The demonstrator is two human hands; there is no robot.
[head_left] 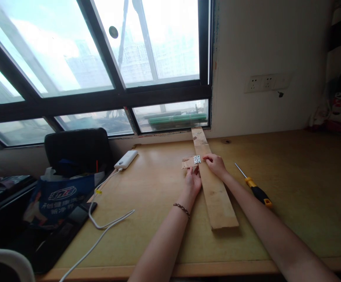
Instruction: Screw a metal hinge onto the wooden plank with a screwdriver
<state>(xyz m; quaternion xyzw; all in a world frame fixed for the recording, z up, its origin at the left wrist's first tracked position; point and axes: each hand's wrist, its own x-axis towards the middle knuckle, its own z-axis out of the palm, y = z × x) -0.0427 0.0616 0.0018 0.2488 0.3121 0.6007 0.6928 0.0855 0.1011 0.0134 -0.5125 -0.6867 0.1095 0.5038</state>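
Observation:
A long wooden plank (217, 196) lies on the table, running from near the window towards me. A small metal hinge (197, 159) bridges the plank and a small flat brown piece (188, 163) at its left side. My left hand (193, 181) grips that small piece from below, thumb at its near edge, beside the plank; some fingers are hidden. Over the plank, my right hand (215, 163) has its fingertips pinched together just right of the hinge. Whatever they pinch is too small to make out. A screwdriver (254, 186) with a yellow and black handle lies right of my right forearm.
A white power bank (126, 159) with a white cable (111, 224) lies on the left of the table (158, 219). Beyond the left edge are a black chair (78, 147) and a blue bag (58, 199). The window and wall bound the back.

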